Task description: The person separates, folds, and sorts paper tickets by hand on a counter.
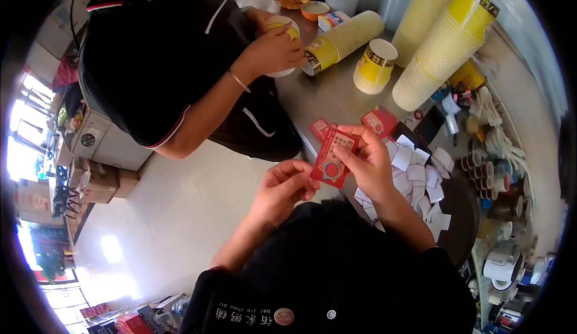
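Note:
My right hand [368,161] pinches a red printed card [330,167], with the thumb across its face and the fingers behind. At the card's lower left corner, the curled fingers of my left hand [285,188] close on its edge. Just beyond, a small red card [320,128] and a stack of red cards [378,121] lie near the table edge. Beside my right wrist is a loose heap of white paper pieces [417,176]; some have dark edges.
Across the metal table [303,97], a co-worker's hand [274,51] holds a yellow-and-white paper bowl [282,71]. Stacked paper bowls [437,56] stand at the back right, near a lying stack [351,36] and a short stack [375,68]. A dark phone [430,124] lies farther right.

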Available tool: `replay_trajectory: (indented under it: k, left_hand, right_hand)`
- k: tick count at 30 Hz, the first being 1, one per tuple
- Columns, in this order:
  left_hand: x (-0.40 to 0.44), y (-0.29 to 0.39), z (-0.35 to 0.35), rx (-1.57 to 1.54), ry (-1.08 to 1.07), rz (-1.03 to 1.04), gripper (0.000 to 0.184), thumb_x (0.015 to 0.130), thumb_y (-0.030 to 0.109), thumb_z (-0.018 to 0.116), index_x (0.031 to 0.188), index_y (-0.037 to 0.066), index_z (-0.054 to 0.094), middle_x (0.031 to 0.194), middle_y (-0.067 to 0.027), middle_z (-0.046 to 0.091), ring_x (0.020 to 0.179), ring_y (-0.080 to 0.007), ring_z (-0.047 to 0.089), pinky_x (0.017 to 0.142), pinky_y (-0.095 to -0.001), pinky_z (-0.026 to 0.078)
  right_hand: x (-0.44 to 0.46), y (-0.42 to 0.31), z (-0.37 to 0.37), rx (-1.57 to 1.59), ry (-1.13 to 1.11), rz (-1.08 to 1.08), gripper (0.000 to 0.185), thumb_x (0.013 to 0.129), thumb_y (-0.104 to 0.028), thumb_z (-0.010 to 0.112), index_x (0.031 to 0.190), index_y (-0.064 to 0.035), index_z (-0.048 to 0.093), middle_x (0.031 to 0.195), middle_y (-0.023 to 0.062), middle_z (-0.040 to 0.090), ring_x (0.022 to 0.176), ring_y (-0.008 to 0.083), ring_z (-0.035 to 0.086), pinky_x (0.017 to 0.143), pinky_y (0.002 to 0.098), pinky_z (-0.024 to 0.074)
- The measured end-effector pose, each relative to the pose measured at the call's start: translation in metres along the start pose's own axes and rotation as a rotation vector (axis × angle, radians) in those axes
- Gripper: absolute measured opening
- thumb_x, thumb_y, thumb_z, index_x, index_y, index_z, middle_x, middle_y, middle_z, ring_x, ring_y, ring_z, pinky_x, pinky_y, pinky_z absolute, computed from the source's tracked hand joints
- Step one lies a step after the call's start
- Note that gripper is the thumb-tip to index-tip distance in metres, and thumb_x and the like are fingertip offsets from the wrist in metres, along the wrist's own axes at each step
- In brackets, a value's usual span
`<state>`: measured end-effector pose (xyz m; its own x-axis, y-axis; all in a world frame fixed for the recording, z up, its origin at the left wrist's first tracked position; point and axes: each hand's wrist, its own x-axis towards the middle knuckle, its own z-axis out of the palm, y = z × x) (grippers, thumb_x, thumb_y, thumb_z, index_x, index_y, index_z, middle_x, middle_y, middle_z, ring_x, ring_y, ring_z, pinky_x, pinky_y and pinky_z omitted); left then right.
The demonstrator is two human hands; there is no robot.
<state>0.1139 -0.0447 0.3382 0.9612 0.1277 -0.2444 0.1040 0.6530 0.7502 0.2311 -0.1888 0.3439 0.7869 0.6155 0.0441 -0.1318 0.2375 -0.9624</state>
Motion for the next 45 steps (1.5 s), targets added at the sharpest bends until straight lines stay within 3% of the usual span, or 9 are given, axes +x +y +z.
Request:
replay_trajectory:
  k: [17, 19, 20, 22, 26, 33, 38, 43, 45]
  left_hand:
    - [-0.010, 0.003, 0.000, 0.039, -0.067, 0.005, 0.008, 0.086, 0.005, 0.052, 0.091, 0.000, 0.055, 0.075, -0.0090, 0.060, 0.060, -0.0133, 0.055, 0.055, -0.0223, 0.045]
    - [-0.011, 0.003, 0.005, 0.087, -0.020, 0.060, 0.008, 0.087, 0.005, 0.051, 0.091, -0.001, 0.055, 0.074, -0.0085, 0.060, 0.060, -0.0132, 0.055, 0.056, -0.0227, 0.046]
    - [-0.013, 0.002, 0.006, 0.091, -0.025, 0.058, 0.008, 0.087, 0.005, 0.051, 0.091, -0.001, 0.055, 0.074, -0.0085, 0.060, 0.060, -0.0132, 0.055, 0.056, -0.0227, 0.046]
    - [-0.013, 0.001, 0.009, 0.194, 0.041, 0.113, 0.009, 0.088, 0.006, 0.051, 0.090, -0.002, 0.055, 0.074, -0.0082, 0.060, 0.061, -0.0127, 0.055, 0.057, -0.0230, 0.046]
    - [-0.011, -0.004, 0.021, 0.307, 0.134, 0.154, 0.011, 0.086, 0.007, 0.052, 0.084, -0.003, 0.055, 0.069, -0.0091, 0.059, 0.056, -0.0133, 0.054, 0.052, -0.0227, 0.044]
    - [-0.006, -0.019, 0.021, 0.612, 0.188, 0.268, 0.004, 0.080, 0.000, 0.059, 0.081, -0.004, 0.059, 0.071, -0.0043, 0.060, 0.062, -0.0073, 0.056, 0.055, -0.0193, 0.044]
    - [0.004, -0.030, 0.019, 0.773, 0.190, 0.276, 0.004, 0.075, 0.000, 0.061, 0.078, -0.002, 0.060, 0.066, -0.0009, 0.059, 0.060, -0.0042, 0.053, 0.055, -0.0179, 0.042]
    - [0.026, -0.045, 0.008, 0.690, 0.170, 0.127, 0.003, 0.078, 0.001, 0.056, 0.079, -0.002, 0.056, 0.066, -0.0031, 0.057, 0.058, -0.0073, 0.052, 0.052, -0.0195, 0.041]
    - [0.043, -0.059, 0.000, 0.632, 0.172, 0.081, 0.004, 0.078, 0.003, 0.056, 0.078, -0.001, 0.057, 0.063, -0.0016, 0.055, 0.054, -0.0063, 0.049, 0.050, -0.0196, 0.039]
  right_hand:
    - [-0.004, 0.003, 0.001, 0.012, -0.067, 0.083, 0.034, 0.081, -0.004, 0.062, 0.112, -0.0031, 0.048, 0.095, 0.0085, 0.060, 0.081, 0.0122, 0.060, 0.066, 0.0235, 0.0494]
    - [-0.006, 0.013, 0.003, -0.504, 0.022, -0.213, 0.033, 0.075, -0.004, 0.067, 0.105, -0.0066, 0.054, 0.099, 0.0093, 0.058, 0.081, 0.0152, 0.058, 0.066, 0.0258, 0.0478]
    - [-0.008, 0.011, 0.002, -0.503, 0.029, -0.215, 0.033, 0.075, -0.004, 0.067, 0.105, -0.0066, 0.054, 0.099, 0.0093, 0.058, 0.081, 0.0152, 0.058, 0.066, 0.0258, 0.0478]
    - [-0.014, 0.002, 0.001, -0.709, 0.057, -0.581, 0.028, 0.069, -0.004, 0.071, 0.095, -0.0075, 0.060, 0.099, 0.0101, 0.056, 0.080, 0.0178, 0.057, 0.065, 0.0271, 0.0461]
    - [-0.024, -0.006, 0.010, -0.454, -0.160, -0.505, 0.015, 0.070, 0.000, 0.069, 0.083, -0.0024, 0.061, 0.079, 0.0074, 0.059, 0.068, 0.0160, 0.058, 0.058, 0.0238, 0.0449]
    - [-0.033, 0.001, 0.002, -0.393, -0.120, -0.349, 0.009, 0.073, 0.000, 0.065, 0.080, -0.0001, 0.061, 0.079, 0.0070, 0.060, 0.065, 0.0117, 0.058, 0.053, 0.0208, 0.0441]
    - [-0.039, 0.002, -0.015, -0.446, -0.033, -0.179, 0.006, 0.071, 0.000, 0.062, 0.076, 0.0007, 0.058, 0.073, 0.0046, 0.057, 0.061, 0.0084, 0.056, 0.053, 0.0202, 0.0438]
    - [-0.050, 0.005, -0.077, -0.509, 0.305, -0.242, 0.012, 0.068, 0.003, 0.061, 0.077, -0.0021, 0.055, 0.074, 0.0037, 0.055, 0.055, 0.0037, 0.050, 0.048, 0.0174, 0.0410]
    - [-0.060, -0.004, -0.109, -0.832, 0.522, -0.338, 0.014, 0.069, 0.004, 0.061, 0.079, -0.0027, 0.057, 0.077, 0.0034, 0.057, 0.055, 0.0052, 0.054, 0.047, 0.0177, 0.0421]
